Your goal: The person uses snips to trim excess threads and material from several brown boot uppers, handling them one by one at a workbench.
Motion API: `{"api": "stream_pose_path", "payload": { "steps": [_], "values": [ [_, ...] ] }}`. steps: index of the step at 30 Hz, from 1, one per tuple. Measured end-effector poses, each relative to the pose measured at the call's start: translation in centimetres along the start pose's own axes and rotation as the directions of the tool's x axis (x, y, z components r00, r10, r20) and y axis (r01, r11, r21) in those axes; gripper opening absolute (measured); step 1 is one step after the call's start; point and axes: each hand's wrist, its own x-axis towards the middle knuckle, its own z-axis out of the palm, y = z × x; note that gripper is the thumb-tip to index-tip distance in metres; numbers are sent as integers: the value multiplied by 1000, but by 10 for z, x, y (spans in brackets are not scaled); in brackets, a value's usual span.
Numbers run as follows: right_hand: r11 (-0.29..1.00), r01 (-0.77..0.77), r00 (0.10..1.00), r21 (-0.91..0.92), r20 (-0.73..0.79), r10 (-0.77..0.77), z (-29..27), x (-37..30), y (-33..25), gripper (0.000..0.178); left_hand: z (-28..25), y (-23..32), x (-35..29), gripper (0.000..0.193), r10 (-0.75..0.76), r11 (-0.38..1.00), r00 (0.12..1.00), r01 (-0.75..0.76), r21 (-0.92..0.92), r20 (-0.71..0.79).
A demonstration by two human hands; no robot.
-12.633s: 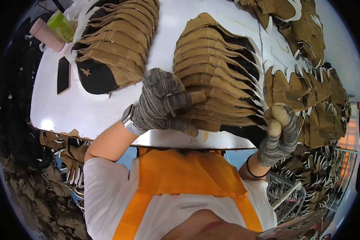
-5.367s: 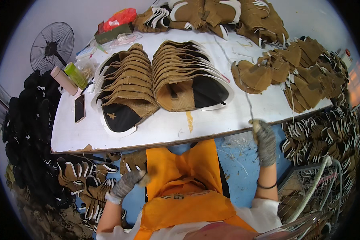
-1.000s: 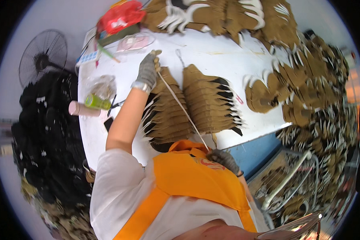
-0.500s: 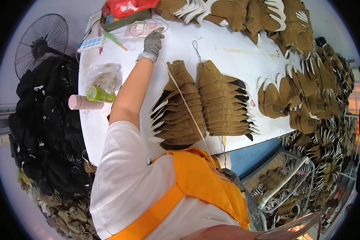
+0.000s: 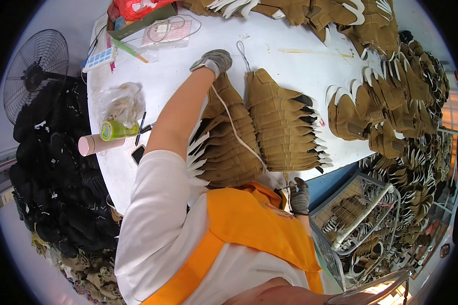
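Two rows of brown, layered shoe-upper pieces with white and black edges lie side by side: the left stack [image 5: 234,137] and the right stack [image 5: 280,127]. A pale cord [image 5: 234,124] runs slack along the left stack. My left hand [image 5: 215,61], in a grey glove, is closed at the stack's far end, with the cord leading up under it. At the table's front edge, beside the orange apron, is my right hand [image 5: 300,196], also gloved. Its fingers are curled near thin cords, and what they hold is hidden. A looped cord [image 5: 244,55] emerges beyond the right stack.
More brown pieces [image 5: 348,114] cover the right and far sides of the white table [image 5: 269,53]. A pink bottle [image 5: 94,145], a green container [image 5: 118,130] and a phone [image 5: 137,154] sit at left. A wire cart [image 5: 353,218] stands at lower right; a fan [image 5: 35,76] is beyond the left.
My left hand has come nearer and to the right, onto the left stack's far end. The cord, taut before, now sags. My right hand has come out from behind the apron.
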Motion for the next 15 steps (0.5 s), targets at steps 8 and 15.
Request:
{"api": "stream_pose_path", "payload": {
  "steps": [8,15],
  "values": [
    [798,-455,820,394,535,204,13,10,-8,24,8,16,38,32,-249,956,968,251,-154,33],
    [885,-328,796,330,601,70,25,18,19,24,20,-3,63,33,-112,915,991,129,-381,67]
  ]
}}
